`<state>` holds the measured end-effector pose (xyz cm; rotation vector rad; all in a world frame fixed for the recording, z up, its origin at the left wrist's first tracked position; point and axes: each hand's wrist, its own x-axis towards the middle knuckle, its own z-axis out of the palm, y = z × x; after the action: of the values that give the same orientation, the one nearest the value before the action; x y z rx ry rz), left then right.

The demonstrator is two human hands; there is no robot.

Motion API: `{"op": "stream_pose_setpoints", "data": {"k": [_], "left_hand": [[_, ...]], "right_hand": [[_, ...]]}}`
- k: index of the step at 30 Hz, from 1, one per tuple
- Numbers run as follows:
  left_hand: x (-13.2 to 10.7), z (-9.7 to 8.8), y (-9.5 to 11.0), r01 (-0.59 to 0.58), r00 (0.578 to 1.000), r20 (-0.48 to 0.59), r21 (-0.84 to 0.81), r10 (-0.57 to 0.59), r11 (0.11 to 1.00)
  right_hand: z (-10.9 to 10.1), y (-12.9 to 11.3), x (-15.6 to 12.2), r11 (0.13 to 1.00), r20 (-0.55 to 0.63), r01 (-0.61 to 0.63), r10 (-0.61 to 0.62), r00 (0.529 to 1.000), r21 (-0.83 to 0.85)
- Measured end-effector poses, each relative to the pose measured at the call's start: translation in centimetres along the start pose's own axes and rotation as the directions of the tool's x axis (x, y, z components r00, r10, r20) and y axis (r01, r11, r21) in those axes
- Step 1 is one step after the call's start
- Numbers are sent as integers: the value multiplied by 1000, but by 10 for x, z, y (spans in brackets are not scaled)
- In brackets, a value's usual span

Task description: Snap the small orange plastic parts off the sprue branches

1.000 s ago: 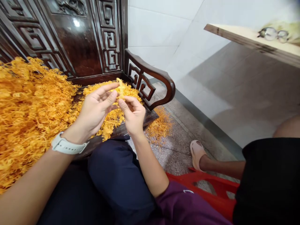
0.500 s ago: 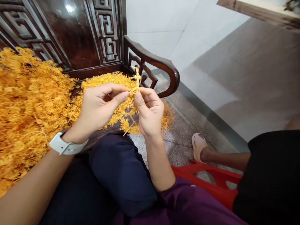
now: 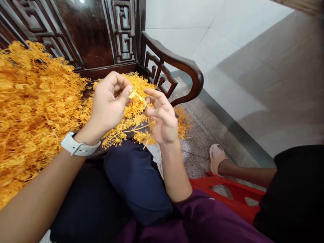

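2 hands meet on 1 yellow sprig (image 3: 138, 97), raised over the lap: left hand (image 3: 108, 103) fingers pinch its tip, right hand (image 3: 162, 118) fingers clamp its branching stem, steadying it. Yellow pile (image 3: 32, 108) covers the wooden bench (image 3: 174, 64) left.

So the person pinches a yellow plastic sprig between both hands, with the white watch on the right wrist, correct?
Not quite: the head view shows the white watch on the left wrist. The rest holds: the left hand and right hand both pinch the yellow plastic sprig.
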<state>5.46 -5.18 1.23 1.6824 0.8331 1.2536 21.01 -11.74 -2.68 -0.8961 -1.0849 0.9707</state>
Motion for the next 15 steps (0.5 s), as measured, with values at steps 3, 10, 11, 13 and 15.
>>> {"op": "stream_pose_setpoints", "data": {"k": [3, 10, 11, 13, 15], "left_hand": [[-1, 1, -3, 35, 999, 19, -55, -34, 998], [-1, -8, -17, 109, 987, 116, 23, -111, 994], [-1, -9, -18, 115, 983, 138, 36, -119, 993], [-3, -11, -19, 125, 978, 160, 51, -132, 991], [-5, -11, -20, 135, 974, 175, 51, -142, 989]], "right_hand": [[9, 7, 0, 999, -33, 27, -28, 999, -42], [16, 25, 10, 994, -107, -79, 87, 991, 77], [16, 28, 12, 992, -108, -82, 92, 990, 91], [15, 35, 14, 990, -101, -83, 95, 990, 112], [15, 40, 15, 989, -100, -91, 103, 990, 113]]}}
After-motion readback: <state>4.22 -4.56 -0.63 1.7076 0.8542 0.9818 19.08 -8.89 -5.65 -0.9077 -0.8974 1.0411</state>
